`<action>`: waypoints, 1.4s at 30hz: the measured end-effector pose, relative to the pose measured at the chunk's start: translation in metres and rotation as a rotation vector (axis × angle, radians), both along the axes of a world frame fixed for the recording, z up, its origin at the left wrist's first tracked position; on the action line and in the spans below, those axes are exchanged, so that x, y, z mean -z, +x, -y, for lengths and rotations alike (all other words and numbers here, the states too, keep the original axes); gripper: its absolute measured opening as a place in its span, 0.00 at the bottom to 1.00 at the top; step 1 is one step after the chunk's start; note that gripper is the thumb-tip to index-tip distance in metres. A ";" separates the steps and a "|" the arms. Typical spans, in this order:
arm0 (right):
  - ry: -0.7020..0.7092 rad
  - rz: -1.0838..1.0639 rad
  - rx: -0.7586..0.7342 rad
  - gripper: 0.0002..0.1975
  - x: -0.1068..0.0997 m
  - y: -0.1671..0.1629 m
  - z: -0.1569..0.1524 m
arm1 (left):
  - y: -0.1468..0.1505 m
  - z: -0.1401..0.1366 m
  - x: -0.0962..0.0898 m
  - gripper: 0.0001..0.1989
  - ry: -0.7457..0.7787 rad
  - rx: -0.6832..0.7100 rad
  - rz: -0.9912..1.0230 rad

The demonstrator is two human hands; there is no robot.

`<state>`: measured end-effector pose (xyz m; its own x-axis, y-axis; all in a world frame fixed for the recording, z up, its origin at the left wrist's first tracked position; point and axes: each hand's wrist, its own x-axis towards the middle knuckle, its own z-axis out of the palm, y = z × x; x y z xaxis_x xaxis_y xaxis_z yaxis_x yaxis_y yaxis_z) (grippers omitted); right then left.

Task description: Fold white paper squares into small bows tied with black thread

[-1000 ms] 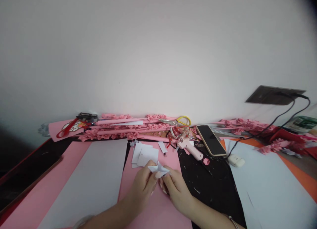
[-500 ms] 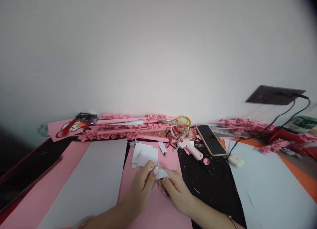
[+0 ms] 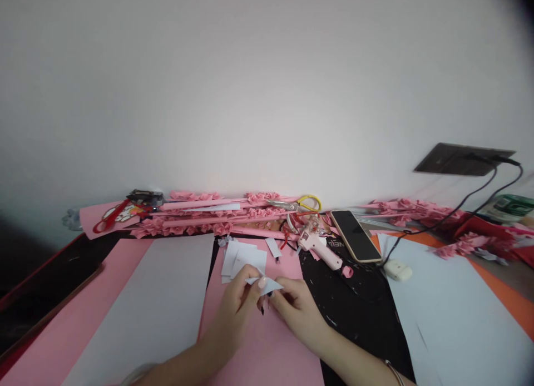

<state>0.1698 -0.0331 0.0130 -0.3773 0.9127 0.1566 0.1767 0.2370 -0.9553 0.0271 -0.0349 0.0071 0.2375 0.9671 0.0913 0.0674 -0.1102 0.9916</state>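
A small folded piece of pale paper (image 3: 267, 286) is pinched between my two hands, above a pink sheet (image 3: 273, 350). My left hand (image 3: 242, 297) grips its left side, thumb on top. At its right side my right hand (image 3: 297, 308) is closed on the paper, with the thumb beneath the edge and the other fingers partly hidden. A small dark tip (image 3: 262, 311) shows below the fingers; I cannot tell what it belongs to. Just beyond my left hand lie several white paper squares (image 3: 250, 261), overlapping in a loose stack.
Pink paper flowers on stems (image 3: 200, 227) lie along the wall. Yellow-handled scissors (image 3: 309, 203), a pink glue gun (image 3: 321, 250), a phone (image 3: 356, 236) and a white case (image 3: 397, 270) sit to the right. Cords hang from a wall socket (image 3: 463, 159). Large white sheets (image 3: 146, 302) flank the pink one.
The folded paper has turned flatter and shifted slightly up and left. My left hand has risen a little with it, and the fingers of my right hand have changed position underneath.
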 end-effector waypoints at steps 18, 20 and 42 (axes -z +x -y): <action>-0.035 0.008 -0.044 0.19 0.002 0.006 -0.002 | -0.002 -0.007 0.004 0.07 -0.117 -0.048 0.155; -0.049 -0.042 -0.053 0.21 0.004 0.007 -0.002 | -0.002 -0.008 0.003 0.07 -0.112 -0.064 0.139; 0.054 0.190 -0.039 0.16 0.008 0.008 -0.006 | -0.007 -0.016 0.001 0.09 -0.199 -0.176 0.058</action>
